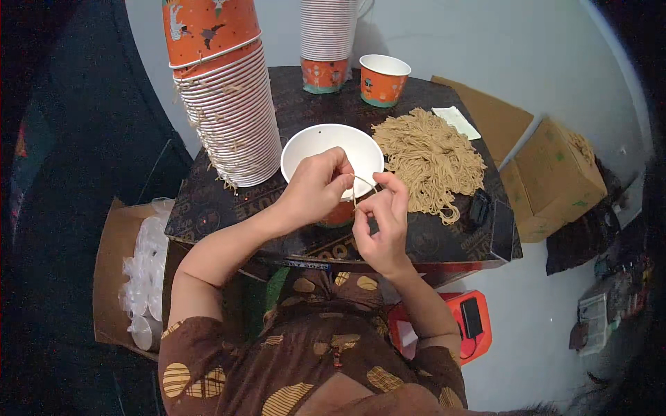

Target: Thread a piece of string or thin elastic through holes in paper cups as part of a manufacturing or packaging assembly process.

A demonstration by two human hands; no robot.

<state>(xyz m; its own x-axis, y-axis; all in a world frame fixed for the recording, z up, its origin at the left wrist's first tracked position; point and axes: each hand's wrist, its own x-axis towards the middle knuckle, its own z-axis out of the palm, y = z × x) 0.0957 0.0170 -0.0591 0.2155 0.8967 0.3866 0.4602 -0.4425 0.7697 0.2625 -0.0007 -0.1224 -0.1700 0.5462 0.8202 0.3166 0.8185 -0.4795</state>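
Over the near rim of a white-lined paper bucket (297,149), my left hand (316,187) pinches a tan cord (365,182). Just to the right, my right hand (383,220) has its thumb and fingers closed around the same cord, which bends in a small loop between both hands. The bucket stands upright, orange outside, with a small dark hole near its far rim. A heap of tan cords (433,156) lies on the dark table beside my right hand. To the left rises a tall stack of nested buckets (232,118), with cord ends sticking out from its side.
Behind are a second bucket stack (326,41) and a single orange bucket (383,87). A white paper slip (456,122) lies by the cords. Cardboard boxes (555,180) stand right of the table (243,215); a carton of clear plastic-wrapped items (111,277) stands lower left. A red stool (479,340) is below right.
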